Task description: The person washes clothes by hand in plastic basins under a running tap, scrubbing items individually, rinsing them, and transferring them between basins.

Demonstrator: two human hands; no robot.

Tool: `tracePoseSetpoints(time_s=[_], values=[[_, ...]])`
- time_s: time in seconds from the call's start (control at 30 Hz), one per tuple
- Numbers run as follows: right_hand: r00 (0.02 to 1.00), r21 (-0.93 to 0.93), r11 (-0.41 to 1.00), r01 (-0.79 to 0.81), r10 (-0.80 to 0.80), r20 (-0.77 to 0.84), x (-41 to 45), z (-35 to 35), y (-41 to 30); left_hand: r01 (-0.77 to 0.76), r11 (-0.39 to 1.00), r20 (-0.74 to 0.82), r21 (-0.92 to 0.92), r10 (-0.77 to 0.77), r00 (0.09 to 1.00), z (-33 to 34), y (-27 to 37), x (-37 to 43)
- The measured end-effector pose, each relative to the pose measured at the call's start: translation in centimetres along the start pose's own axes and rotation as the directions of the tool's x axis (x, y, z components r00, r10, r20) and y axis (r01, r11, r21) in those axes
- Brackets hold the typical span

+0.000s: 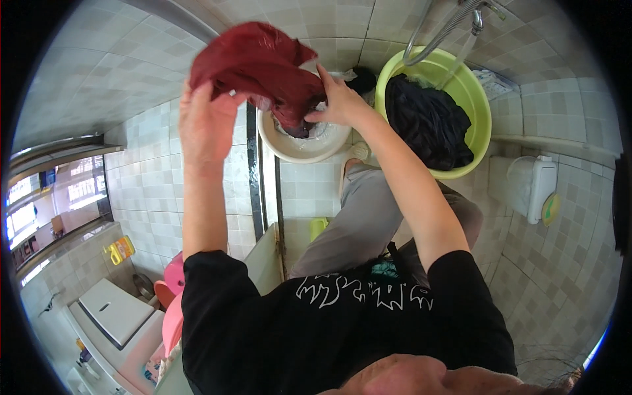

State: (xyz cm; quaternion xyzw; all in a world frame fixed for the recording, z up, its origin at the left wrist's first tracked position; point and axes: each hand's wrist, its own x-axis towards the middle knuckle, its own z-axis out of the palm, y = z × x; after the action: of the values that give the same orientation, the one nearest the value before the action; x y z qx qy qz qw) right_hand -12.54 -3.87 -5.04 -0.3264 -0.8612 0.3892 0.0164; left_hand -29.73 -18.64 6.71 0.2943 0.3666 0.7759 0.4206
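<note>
A wet dark red garment (256, 61) hangs between my hands above a white basin (308, 155). My left hand (207, 118) grips its left side, the fingers partly hidden behind the cloth. On the right side, my right hand (338, 98) holds another part of it, thumb towards the basin. The garment's lower end dips into the basin, where water shows. To the right stands a yellow-green tub (481, 118) with soaked dark clothing (427, 126) in it. Water runs into this tub from a tap (477, 22).
A metal shower hose (447, 32) loops over the tub's back rim. Dark cloth (363, 80) lies behind the basin. A raised sill (269, 192) runs along the basin's left. A bin (533, 190) stands at right; a yellow bottle (121, 249) and pink basins (174, 316) are at left.
</note>
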Motion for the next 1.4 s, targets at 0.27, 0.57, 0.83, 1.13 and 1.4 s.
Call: tracePoseSetpoints(time_s=[0.27, 0.57, 0.83, 1.13, 1.4], values=[[0.969, 0.745, 0.632, 0.211, -0.034, -0.246, 3.6, 0.4, -5.4, -0.160, 0.972, 0.200, -0.174, 0.194, 0.961, 2.6, 7.3, 3.4], [0.882, 0.833, 0.321, 0.450, -0.017, -0.470, -5.1, -12.1, -6.4, -0.312, 0.941, 0.026, -0.128, 0.318, 0.948, 6.1, 7.0, 2.8], [0.761, 0.806, 0.329, 0.493, 0.285, -0.582, -14.2, -22.6, -2.8, -0.009, 0.918, 0.362, -0.396, 0.166, 0.917, 16.7, 1.5, 2.7], [0.692, 0.615, 0.777, 0.131, 0.372, -0.618, -21.4, -24.1, 9.2, -0.050, 0.978, 0.418, 0.201, -0.039, 0.908, 20.3, -10.2, 1.2], [0.946, -0.265, 0.924, -0.276, 0.212, -0.246, -22.2, -15.8, 20.3, -0.433, 0.142, 0.444, 0.890, -0.481, 0.756, 11.5, -25.3, 0.6]])
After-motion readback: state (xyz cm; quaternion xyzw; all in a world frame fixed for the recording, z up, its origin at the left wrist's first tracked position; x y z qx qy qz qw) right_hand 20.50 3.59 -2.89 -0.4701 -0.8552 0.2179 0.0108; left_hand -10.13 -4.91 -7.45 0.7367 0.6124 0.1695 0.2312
